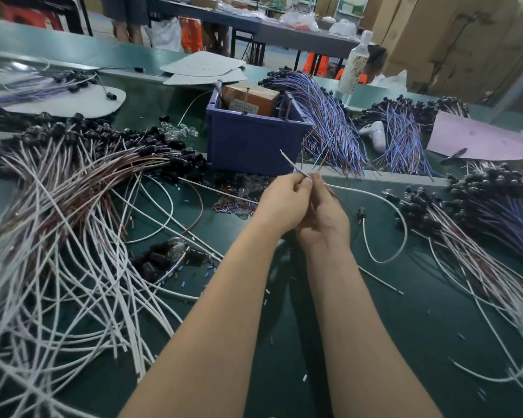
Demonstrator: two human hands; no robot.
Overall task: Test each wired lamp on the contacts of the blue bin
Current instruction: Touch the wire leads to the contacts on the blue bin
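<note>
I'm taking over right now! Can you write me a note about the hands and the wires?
Left hand and right hand: both pinch one white wire near its end, in front of the blue bin.
Its black lamp holder shows just right of the hands.
The wire tip is short of the bin's upright metal contacts; this lamp is not yet tested.
Piles of wired lamps lie left and right; which are tested cannot be told.

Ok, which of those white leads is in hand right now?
The white lead pinched by both the left hand and right hand, in front of the blue bin; its tip sticks up, the rest lie on the table.
</note>
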